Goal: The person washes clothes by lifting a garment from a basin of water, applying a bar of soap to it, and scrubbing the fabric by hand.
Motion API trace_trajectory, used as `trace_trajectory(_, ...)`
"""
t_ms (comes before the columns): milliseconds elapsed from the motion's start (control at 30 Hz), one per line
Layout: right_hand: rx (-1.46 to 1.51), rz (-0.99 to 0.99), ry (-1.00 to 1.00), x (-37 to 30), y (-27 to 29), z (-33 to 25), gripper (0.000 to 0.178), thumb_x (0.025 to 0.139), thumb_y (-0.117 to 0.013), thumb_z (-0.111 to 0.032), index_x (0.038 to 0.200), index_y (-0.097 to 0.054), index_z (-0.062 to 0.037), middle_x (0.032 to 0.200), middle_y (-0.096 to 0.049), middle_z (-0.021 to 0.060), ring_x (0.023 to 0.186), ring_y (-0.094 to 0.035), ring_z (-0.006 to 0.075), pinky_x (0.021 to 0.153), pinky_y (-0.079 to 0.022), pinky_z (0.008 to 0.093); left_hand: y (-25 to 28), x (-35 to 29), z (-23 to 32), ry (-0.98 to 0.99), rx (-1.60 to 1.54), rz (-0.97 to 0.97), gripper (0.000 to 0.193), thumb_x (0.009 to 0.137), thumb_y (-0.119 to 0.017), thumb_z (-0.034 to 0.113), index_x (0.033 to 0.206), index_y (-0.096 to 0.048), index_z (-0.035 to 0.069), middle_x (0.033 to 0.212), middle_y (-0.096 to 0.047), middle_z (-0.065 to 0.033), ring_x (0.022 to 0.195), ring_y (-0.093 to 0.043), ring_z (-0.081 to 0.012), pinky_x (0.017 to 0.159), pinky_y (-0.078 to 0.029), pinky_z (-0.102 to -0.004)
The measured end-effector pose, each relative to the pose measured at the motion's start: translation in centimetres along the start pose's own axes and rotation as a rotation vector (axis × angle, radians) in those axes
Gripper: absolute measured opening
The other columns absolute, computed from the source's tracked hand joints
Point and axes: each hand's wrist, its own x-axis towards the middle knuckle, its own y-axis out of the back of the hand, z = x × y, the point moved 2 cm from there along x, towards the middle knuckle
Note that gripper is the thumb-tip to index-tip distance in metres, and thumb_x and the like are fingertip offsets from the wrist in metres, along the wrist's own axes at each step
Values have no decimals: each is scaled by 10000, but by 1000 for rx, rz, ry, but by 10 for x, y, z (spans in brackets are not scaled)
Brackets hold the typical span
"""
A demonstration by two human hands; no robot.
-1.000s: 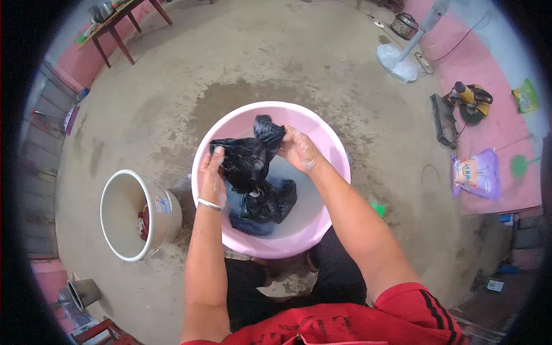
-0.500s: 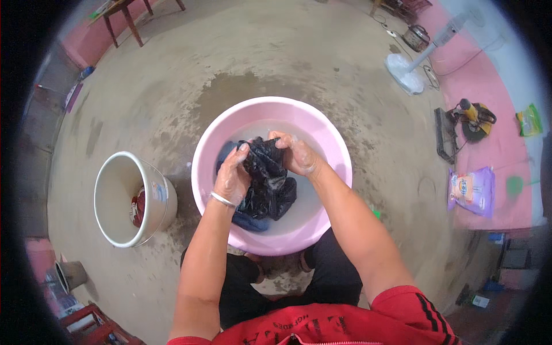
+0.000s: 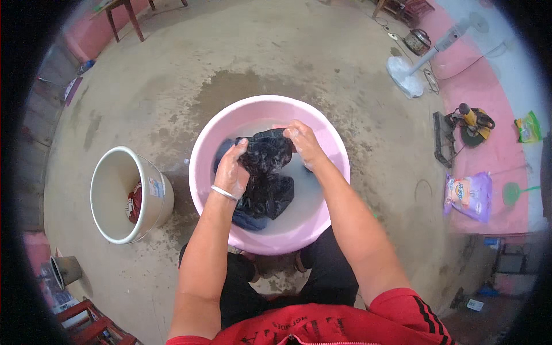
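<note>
Between my legs stands a round pink basin (image 3: 202,129) with cloudy, soapy water in it. A wet black garment (image 3: 265,172) is stretched between my two hands over the basin, its lower part hanging into the water. My left hand (image 3: 233,171), with a white bangle at the wrist, grips its left upper edge, thumb on top. At the upper right edge, my right hand (image 3: 303,142) pinches the cloth with curled fingers. Dark blue cloth (image 3: 250,221) lies in the water beneath and to the left of the black garment.
A white bucket (image 3: 103,221) holding dark red cloth (image 3: 134,202) stands left of the basin. The floor (image 3: 230,86) is wet around the basin. At right are a purple bag (image 3: 468,195), a yellow-and-black cutting machine (image 3: 471,123) and a standing fan (image 3: 405,77).
My right hand has moved slightly up and right, its fingers turned more inward. The black garment's top edge is now spread wider between my hands.
</note>
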Motion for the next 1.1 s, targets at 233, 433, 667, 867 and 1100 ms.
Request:
trace_trajectory(233,556,-478,-269,-13,-23,-15,192,848,-513,-185,1009,-536,-83,932,-585,6,818,-592,156,757,-493,337,10,1,1,16,-44,-4,292,884,-552,151,1137,-522,9,1070,-607,-99,1001,-590,-233,911,-455,-403)
trace_trajectory(433,264,-456,-146,-23,-19,-37,388,743,-571,-148,1128,-531,-117,1079,-541,19,1001,-516,116,849,-433,306,10,-1,5,-30,111,-28,206,870,-610,130,1049,-561,39,962,-628,-60,930,-609,-187,862,-485,-357)
trace_trajectory(667,-486,-541,-46,-30,-30,-37,397,720,-598,-170,1083,-539,-22,1007,-533,79,958,-518,181,864,-422,325,24,6,22,-102,122,13,208,874,-619,145,1054,-572,52,922,-631,-41,873,-614,-172,823,-494,-340)
trace_trajectory(867,-209,-400,-173,-19,-16,-33,271,810,-638,-311,778,-610,-44,691,-505,-28,728,-481,93,689,-401,271,34,8,22,-17,143,67,234,873,-624,151,1075,-572,46,967,-631,-42,922,-613,-179,843,-489,-338)
trace_trajectory(1100,-530,-318,-87,-20,-15,-15,260,764,-655,-221,905,-633,-4,776,-626,56,734,-564,143,690,-461,321,31,5,16,28,116,110,354,866,-636,179,1157,-514,19,1063,-608,-89,989,-597,-224,894,-475,-405)
